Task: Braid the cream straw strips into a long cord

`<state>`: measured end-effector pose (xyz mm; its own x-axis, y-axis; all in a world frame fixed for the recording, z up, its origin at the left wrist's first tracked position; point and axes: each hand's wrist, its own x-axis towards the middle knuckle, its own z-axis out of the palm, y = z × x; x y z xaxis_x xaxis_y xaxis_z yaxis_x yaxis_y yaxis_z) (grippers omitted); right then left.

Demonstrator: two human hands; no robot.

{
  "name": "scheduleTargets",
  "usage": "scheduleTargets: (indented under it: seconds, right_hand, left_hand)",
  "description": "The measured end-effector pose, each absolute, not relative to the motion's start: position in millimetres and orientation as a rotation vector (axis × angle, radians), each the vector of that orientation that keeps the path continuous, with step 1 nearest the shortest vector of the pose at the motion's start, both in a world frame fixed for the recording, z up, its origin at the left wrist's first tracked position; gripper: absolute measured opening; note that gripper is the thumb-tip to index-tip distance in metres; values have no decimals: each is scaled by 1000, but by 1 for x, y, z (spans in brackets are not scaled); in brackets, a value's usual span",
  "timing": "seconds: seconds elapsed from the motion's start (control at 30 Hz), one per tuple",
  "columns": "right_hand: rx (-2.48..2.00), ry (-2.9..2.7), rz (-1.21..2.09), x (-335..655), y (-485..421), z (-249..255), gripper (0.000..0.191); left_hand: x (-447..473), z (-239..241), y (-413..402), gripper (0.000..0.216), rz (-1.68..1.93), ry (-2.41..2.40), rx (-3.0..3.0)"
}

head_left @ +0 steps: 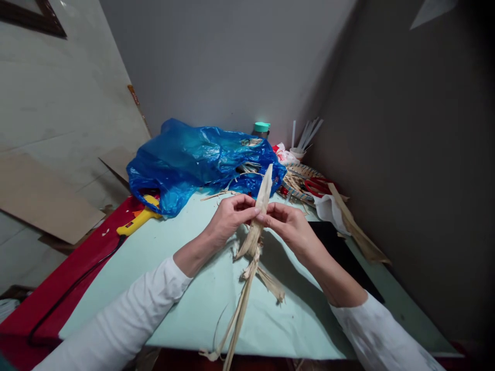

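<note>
**Head view: a husk (265, 193) between the left hand (234, 214) and the right hand (290, 226)**

Nearest to us, two white sleeves (133, 312) come in from the lower corners. Between them, long strands (240, 314) trail from the husk down past the near edge of a pale green cover (294, 332). A short flared piece (273, 285) juts to the right below the hands.

Farther up, we see both hands held over the middle of the cover, each closed in a pinch on the husk. The left grips its left edge between thumb and fingertips; the right pinches the other edge, its thumb in front. The husk's broad upper part points away from us, its tip in line with a blue bag (181, 159); we cannot tell whether the two touch.

To the right lies a black mat (348, 257). To the left, a yellow tool (135, 221) rests with its front end by the bag, its cord (77, 278) running back over a red surface (27, 309).

Beyond the mat, we find a second husk (359, 226), a white cloth (330, 211) and red handles (319, 188) by a woven basket (307, 170). Behind these stand a cup (297, 153) of white sticks (309, 135) and a bottle (262, 128) with a teal lid, near the grey wall (232, 62).
</note>
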<state>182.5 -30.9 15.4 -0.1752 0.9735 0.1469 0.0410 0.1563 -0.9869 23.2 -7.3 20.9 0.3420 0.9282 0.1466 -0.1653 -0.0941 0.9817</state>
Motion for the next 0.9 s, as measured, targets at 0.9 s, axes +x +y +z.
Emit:
scheduleTargets:
  seconds: [0.9]
  right_hand:
    - [-1150,-1724,700,176,-37,9,16]
  left_hand:
    - [32,11,-7,17,1181,822,1584]
